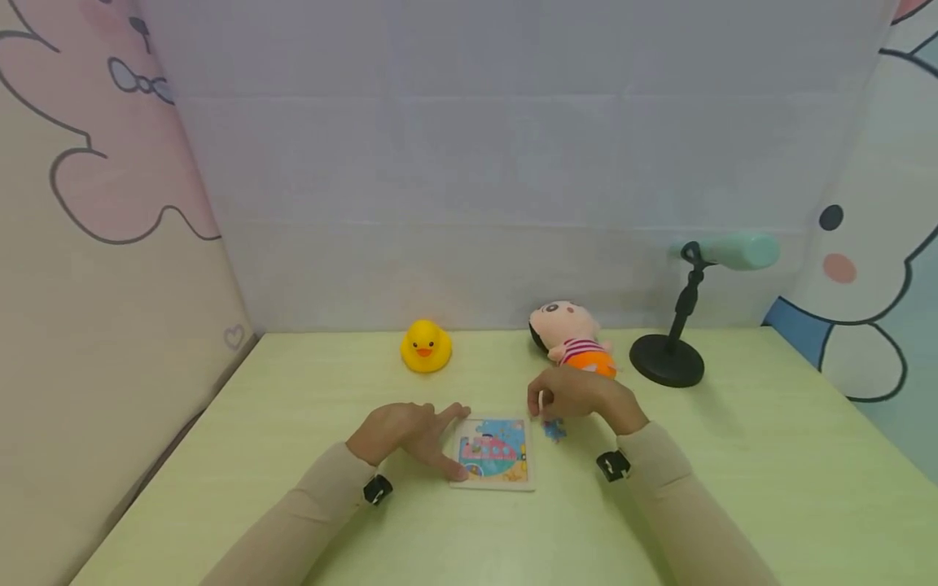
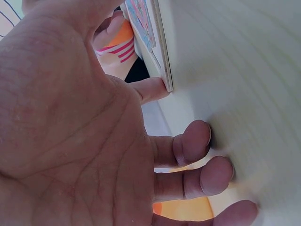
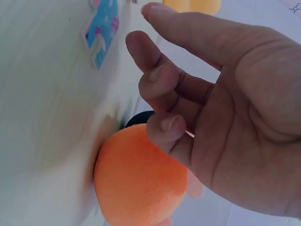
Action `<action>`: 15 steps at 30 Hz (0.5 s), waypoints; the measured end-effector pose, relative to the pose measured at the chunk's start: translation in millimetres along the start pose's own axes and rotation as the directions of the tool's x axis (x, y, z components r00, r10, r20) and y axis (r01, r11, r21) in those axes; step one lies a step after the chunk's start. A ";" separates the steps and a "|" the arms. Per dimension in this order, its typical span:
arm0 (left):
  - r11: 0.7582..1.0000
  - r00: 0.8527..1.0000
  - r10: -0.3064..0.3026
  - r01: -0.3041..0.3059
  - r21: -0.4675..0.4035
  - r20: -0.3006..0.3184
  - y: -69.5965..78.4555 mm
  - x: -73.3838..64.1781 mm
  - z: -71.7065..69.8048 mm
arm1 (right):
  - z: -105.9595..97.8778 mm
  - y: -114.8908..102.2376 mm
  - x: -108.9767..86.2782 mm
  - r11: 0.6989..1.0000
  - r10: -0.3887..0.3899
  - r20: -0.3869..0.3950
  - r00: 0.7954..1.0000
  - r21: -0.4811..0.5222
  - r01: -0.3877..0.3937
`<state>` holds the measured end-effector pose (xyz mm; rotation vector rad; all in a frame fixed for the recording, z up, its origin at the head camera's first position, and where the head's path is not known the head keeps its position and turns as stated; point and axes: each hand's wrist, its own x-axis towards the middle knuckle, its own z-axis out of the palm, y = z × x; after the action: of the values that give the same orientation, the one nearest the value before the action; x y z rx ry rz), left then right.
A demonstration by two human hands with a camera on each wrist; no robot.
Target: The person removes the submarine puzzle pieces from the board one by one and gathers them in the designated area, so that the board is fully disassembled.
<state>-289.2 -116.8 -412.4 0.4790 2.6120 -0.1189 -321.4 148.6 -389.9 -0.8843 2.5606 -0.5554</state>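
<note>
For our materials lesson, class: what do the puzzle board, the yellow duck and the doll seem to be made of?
Puzzle board: probably wood or fibreboard, matt; the left wrist view shows its pale, bare-looking edge.
Yellow duck: likely rubber or soft plastic, smooth; evenly coloured, moulded-looking.
Doll: seemingly stuffed fabric, matt; its rounded orange end looks finely textured up close.
</note>
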 end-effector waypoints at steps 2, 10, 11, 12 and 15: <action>1.000 1.000 0.003 -0.003 0.001 -0.006 -0.3 0.2 -0.9 | 0.6 -1.9 1.9 1.000 -0.016 -0.005 1.000 -0.018 0.015; 0.999 1.000 0.001 0.000 -0.041 0.022 0.6 0.5 -0.2 | 11.4 -10.0 9.1 0.994 -0.037 -0.007 0.999 -0.105 0.036; 0.999 1.000 0.000 0.001 -0.041 0.024 0.8 0.8 0.3 | 13.0 -11.7 10.4 0.994 -0.037 -0.003 0.999 -0.105 0.037; 0.999 1.000 -0.002 0.003 -0.039 0.026 0.8 1.3 0.5 | 14.2 -13.4 11.8 0.994 -0.036 -0.001 0.999 -0.107 0.036; 0.999 1.000 -0.015 0.016 -0.032 0.026 0.7 2.0 0.4 | 17.7 -18.6 16.2 0.996 -0.049 0.020 0.999 -0.079 0.051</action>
<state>-290.5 -115.7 -413.7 0.4430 2.5891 -0.0875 -315.8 120.4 -399.5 -0.9786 2.5657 -0.4606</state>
